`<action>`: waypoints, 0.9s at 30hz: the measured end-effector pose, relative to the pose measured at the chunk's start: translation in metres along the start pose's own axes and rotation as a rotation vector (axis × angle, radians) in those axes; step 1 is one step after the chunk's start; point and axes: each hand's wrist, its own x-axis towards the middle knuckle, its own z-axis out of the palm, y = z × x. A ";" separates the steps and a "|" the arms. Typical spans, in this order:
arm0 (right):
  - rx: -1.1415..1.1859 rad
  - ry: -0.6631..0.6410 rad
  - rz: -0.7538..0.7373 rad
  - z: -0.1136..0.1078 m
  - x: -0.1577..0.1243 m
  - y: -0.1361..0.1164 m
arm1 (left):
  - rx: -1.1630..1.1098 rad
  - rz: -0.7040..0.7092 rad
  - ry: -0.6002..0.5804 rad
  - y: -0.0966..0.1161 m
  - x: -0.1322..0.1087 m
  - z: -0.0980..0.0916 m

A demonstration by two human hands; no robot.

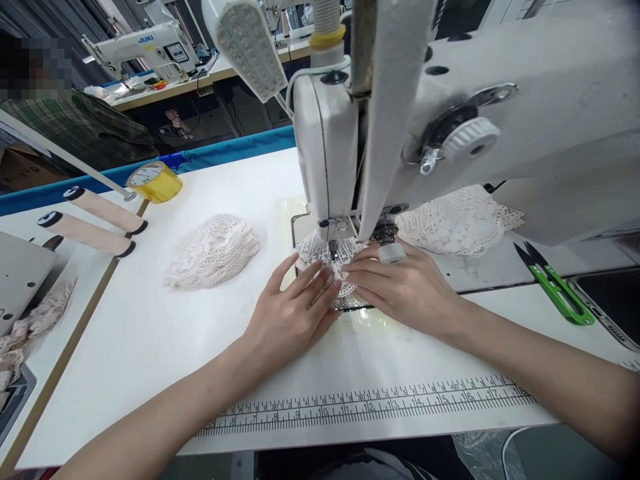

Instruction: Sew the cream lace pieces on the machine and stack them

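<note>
A piece of white openwork lace (314, 249) lies beneath the presser foot (334, 251) of a white sewing machine (327, 147). From the near left, my left hand (293, 313) rests flat with fingers spread, its fingertips touching the lace's near edge. On the other side, my right hand (407, 287) reaches in with fingers stretched over the right part of the lace, pressing on it. The upper part of that hand is partly behind a white knob (392, 253) on the machine. Both hands' fingertips lie close beside the needle area.
Stacked lace pieces (213, 252) lie left, and more lace (460, 220) sits under the machine arm. Green thread snips (557, 287) and a phone (610, 300) are at right. Yellow tape (155, 182) and thread cones (87, 233) stand left. A person (80, 127) sits beyond.
</note>
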 end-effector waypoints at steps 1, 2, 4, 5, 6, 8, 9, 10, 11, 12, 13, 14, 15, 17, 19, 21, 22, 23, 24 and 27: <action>-0.010 -0.007 0.001 0.000 0.000 0.001 | -0.002 -0.005 0.001 -0.001 0.000 0.001; -0.018 -0.020 0.005 0.001 0.000 0.002 | -0.003 -0.010 -0.002 -0.002 0.001 0.001; -0.031 -0.058 0.018 0.002 0.000 0.003 | -0.002 -0.019 -0.005 -0.005 0.002 0.003; -0.039 -0.074 0.024 0.003 0.000 0.004 | 0.000 -0.023 -0.005 -0.006 0.003 0.004; -0.050 -0.081 0.032 0.004 0.000 0.005 | 0.002 -0.028 -0.004 -0.007 0.003 0.005; -0.088 -0.081 0.051 0.006 0.001 0.007 | 0.008 -0.040 0.002 -0.010 0.006 0.007; -0.111 -0.076 0.058 0.007 0.001 0.007 | 0.011 -0.046 0.006 -0.011 0.007 0.008; -0.133 -0.073 0.063 0.008 0.001 0.007 | 0.014 -0.051 0.008 -0.012 0.008 0.009; -0.151 -0.071 0.063 0.009 0.002 0.008 | 0.018 -0.053 0.009 -0.013 0.009 0.010; -0.162 -0.070 0.059 0.009 0.002 0.008 | 0.024 -0.055 0.008 -0.013 0.009 0.010; -0.167 -0.068 0.056 0.010 0.002 0.007 | 0.031 -0.056 0.008 -0.013 0.009 0.010; -0.166 -0.064 0.055 0.010 0.001 0.007 | 0.038 -0.057 0.009 -0.013 0.009 0.010; -0.159 -0.061 0.051 0.009 0.001 0.006 | 0.043 -0.054 0.013 -0.012 0.009 0.009; -0.131 -0.049 0.032 0.008 -0.001 0.003 | 0.047 -0.041 0.026 -0.009 0.006 0.007; -0.104 -0.026 0.006 0.006 -0.003 0.001 | 0.048 -0.027 0.039 -0.007 0.004 0.006; -0.089 -0.010 -0.005 0.005 -0.004 -0.001 | 0.045 -0.024 0.044 -0.006 0.002 0.005; -0.086 -0.009 -0.001 0.005 -0.004 -0.001 | 0.039 -0.028 0.045 -0.005 0.002 0.004; -0.082 -0.014 0.003 0.005 -0.004 -0.001 | 0.028 -0.033 0.046 -0.005 0.002 0.004; -0.078 -0.019 0.008 0.004 -0.004 -0.001 | 0.016 -0.039 0.047 -0.005 0.002 0.005; -0.074 -0.039 0.019 0.005 -0.004 0.000 | -0.010 -0.054 0.051 -0.006 0.004 0.006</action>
